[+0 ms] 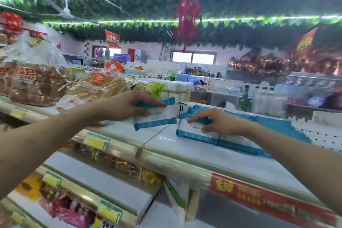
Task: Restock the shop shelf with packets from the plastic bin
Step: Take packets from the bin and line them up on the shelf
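Two bare forearms reach forward over the top shelf (161, 138), entering from the lower corners of the view. Left hand (127, 106) is palm-down with a straight wrist and pinches one blue-and-white packet (156, 117) at its upper edge: the index finger lies along the top, the thumb on the face below. That packet is tilted, low over the shelf and apart from the stock; whether its lower corner touches cannot be determined. Right hand (216, 122) is palm-down on the front packet (192, 132) of a row of packets (273, 126) standing on edge. Its fingers curl over the top edge and its thumb presses the front face. Bagged bread loaves (88, 89) sit on the shelf, left of the held packet. Yellow price tags (96, 141) line the shelf edge.
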A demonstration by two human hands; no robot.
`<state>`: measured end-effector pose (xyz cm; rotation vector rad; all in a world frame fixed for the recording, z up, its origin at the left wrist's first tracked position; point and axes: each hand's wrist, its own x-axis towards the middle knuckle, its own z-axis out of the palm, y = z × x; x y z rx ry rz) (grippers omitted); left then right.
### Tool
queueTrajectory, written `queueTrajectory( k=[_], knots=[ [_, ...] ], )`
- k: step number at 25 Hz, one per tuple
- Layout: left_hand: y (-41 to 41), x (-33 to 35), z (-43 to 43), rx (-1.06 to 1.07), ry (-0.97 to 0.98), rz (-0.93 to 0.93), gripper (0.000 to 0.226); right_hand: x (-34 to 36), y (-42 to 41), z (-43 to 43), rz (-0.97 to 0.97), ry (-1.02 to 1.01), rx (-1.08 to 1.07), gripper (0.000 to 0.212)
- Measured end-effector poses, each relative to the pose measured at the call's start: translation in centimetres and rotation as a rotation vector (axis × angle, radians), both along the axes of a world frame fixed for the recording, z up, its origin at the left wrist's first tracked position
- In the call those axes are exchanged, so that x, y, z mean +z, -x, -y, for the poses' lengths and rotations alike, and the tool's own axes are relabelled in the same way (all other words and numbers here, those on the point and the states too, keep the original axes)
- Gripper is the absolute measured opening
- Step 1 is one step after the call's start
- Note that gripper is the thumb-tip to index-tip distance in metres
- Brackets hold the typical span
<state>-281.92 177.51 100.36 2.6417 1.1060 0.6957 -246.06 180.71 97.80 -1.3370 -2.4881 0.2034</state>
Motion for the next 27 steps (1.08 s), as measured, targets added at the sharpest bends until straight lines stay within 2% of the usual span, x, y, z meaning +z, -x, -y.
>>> queueTrajectory(
  k=[4,9,15,21,27],
  knots=[
    [-0.4,-0.7,-0.6,-0.012,0.080,0.068,0.050,-0.9,0.5,-1.7,0.138,-0.155,0.040,0.050],
    [-1.3,-1.5,-1.0,-0.021,0.112,0.044,0.053,-1.5,-0.6,-1.8,0.258,-0.275,0.008,0.045],
    [-6.2,-0.7,-1.7,-0.124,0.099,0.030,0.052,0.8,-5.4,0.7,0.194,-0.358,-0.064,0.056],
    [-15.4,0.4,-2.6,-0.298,0.047,-0.068,0.049,2.3,-12.3,5.3,0.123,-0.372,-0.195,0.049],
    [-20.5,1.2,-3.8,-0.402,-0.001,-0.135,0.051,2.6,-18.5,8.9,0.070,-0.395,-0.380,0.045]
  ],
)
